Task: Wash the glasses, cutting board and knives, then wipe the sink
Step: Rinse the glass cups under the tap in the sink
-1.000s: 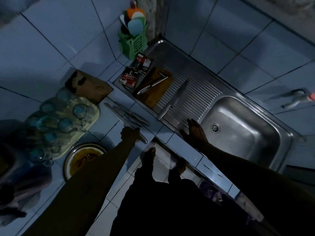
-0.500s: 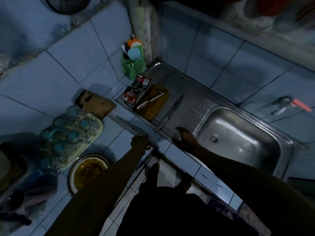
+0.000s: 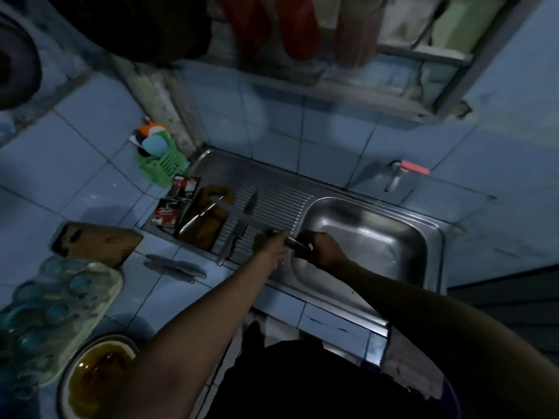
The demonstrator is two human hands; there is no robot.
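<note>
A: Which step is this?

B: Knives, I'd judge. Glasses (image 3: 57, 309) wait on their tray at the left; two knives (image 3: 175, 266) lie on the tabletop. The left hand (image 3: 272, 244) grips a long knife (image 3: 239, 213) by its handle; the right hand (image 3: 320, 247) pinches the handle end, beside the sink basin (image 3: 378, 237).

A: Next?

B: Probably water from the tap (image 3: 396, 173).

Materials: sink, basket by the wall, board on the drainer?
Sink: looks like stainless steel, brushed grey with soft reflections and pressed drainer ribs. Basket: green plastic by its look, with moulded slots. Board: probably wood, brown and matte; the dim light hides any grain.
</note>
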